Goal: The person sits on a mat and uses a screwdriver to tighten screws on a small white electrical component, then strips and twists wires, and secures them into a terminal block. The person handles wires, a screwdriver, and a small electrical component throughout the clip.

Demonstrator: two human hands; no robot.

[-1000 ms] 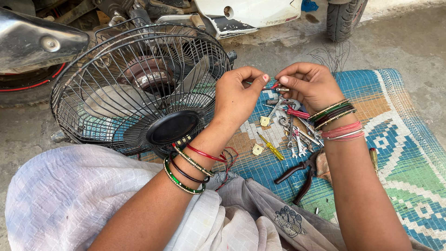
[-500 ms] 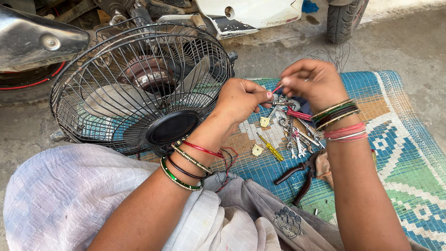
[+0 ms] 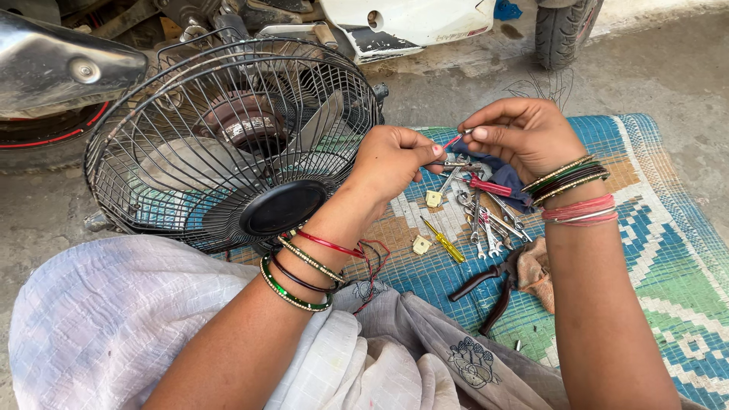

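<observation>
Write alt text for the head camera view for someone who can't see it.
Two bangled hands, left hand and right hand, pinch a thin red wire between them above a woven mat strewn with spanners, a yellow screwdriver and pliers. A black caged fan lies to the left.

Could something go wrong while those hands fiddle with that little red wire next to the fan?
The thin red wire, pinched between the left hand and right hand, might slip or snap. Anything small dropped could get lost among the tools on the mat. The fan leans close by, so an elbow might knock it.
</observation>
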